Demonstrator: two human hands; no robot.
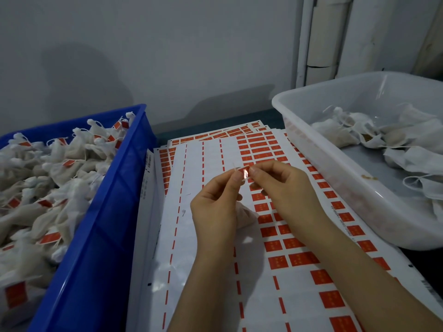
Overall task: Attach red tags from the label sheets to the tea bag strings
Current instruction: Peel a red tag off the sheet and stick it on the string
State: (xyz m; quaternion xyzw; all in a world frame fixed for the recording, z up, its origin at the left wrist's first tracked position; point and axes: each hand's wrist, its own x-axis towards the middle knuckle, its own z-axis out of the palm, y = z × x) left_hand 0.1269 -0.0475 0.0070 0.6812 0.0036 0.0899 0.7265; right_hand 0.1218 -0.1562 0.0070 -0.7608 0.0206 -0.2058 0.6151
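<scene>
Inspector: Tag position?
Assessor: Left hand [215, 207] and right hand [285, 188] are pinching the red tag [245, 173] at the string [236, 167], above the label sheets [203, 248].
Inspector: Containers?
Assessor: Blue crate [107, 212] is holding tagged tea bags [60, 168]; white tub [335, 178] is holding untagged tea bags [407, 133].

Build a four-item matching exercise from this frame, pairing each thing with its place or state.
1 blue crate
2 white tub
3 label sheets
4 red tag

A pinched between left hand and right hand
B at left, holds tagged tea bags
C flat beneath the hands
D at right, holds bags without visible tags

Pairs: 1-B, 2-D, 3-C, 4-A
</scene>
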